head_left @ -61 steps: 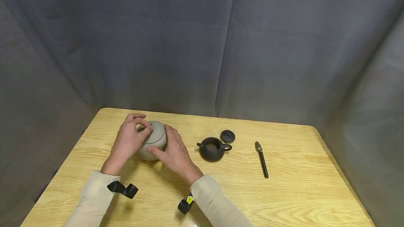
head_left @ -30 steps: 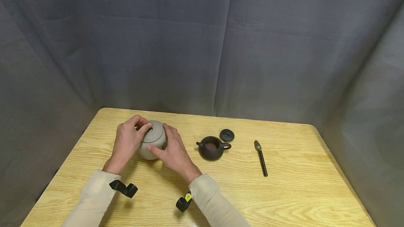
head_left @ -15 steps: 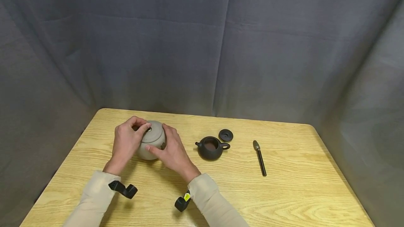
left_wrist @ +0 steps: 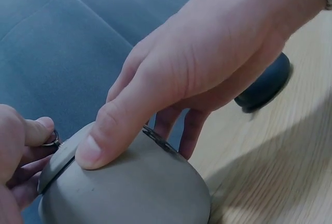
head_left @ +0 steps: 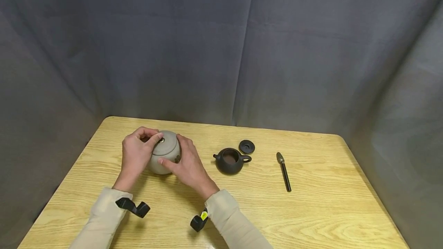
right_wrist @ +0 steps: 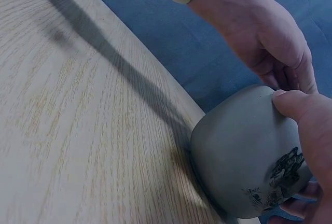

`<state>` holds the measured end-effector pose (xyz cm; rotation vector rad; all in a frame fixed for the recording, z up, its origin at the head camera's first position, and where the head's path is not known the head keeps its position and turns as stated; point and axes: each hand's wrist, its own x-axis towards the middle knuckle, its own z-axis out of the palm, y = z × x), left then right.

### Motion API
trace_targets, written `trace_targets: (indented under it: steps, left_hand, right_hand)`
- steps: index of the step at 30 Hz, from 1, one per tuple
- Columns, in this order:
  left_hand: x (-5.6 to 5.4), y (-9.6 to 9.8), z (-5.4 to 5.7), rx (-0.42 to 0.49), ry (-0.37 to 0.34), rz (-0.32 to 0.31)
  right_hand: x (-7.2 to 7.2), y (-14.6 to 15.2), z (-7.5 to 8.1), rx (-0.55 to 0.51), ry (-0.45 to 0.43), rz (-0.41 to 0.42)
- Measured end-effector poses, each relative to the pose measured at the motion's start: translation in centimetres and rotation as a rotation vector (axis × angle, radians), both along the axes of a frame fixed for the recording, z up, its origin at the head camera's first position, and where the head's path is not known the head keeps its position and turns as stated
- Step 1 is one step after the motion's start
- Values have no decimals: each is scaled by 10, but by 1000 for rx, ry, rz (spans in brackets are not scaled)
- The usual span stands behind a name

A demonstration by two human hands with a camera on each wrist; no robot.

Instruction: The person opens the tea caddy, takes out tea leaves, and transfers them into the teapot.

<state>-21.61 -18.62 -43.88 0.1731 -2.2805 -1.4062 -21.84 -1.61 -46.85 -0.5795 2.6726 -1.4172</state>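
Note:
A round grey ceramic jar (head_left: 159, 167) stands on the left part of the table, its matching lid (head_left: 169, 143) on top. My right hand (head_left: 190, 167) grips the jar's right side, thumb at the front near the lid's edge and fingers behind. With thumb and fingers, my left hand (head_left: 136, 152) pinches at the small metal ring (left_wrist: 55, 140) in the lid's middle. In the left wrist view a thin dark seam shows between lid and jar. Dark painted decoration (right_wrist: 286, 169) marks the jar's side in the right wrist view.
Right of the jar sits a small dark teapot (head_left: 229, 168) without its cover, brownish inside. Its round black lid (head_left: 247, 147) lies just behind. Farther right lies a black-handled spoon-like tool (head_left: 285, 178) with a metal head. A grey curtain (head_left: 294, 68) hangs behind the wooden table (head_left: 322, 210).
My left fingers have drawn in closer around the lid's ring, and the thumb has shifted slightly left. My right hand and the jar hold their place; the head view has shifted slightly.

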Motion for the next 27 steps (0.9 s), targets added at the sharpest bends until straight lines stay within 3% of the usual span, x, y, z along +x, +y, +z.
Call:
trace_targets:
  steps: [8,25,27]
  left_hand:
    - [2,2,6,62,5,-6]
    - [1,0,1,109,-2,-11]
    - [0,-2,4,156,-13,-9]
  right_hand:
    - [0,-1,2,-12,13,1]
    - [1,-1,0,-20,5,-7]
    - [1,-1,0,-19,8,-6]
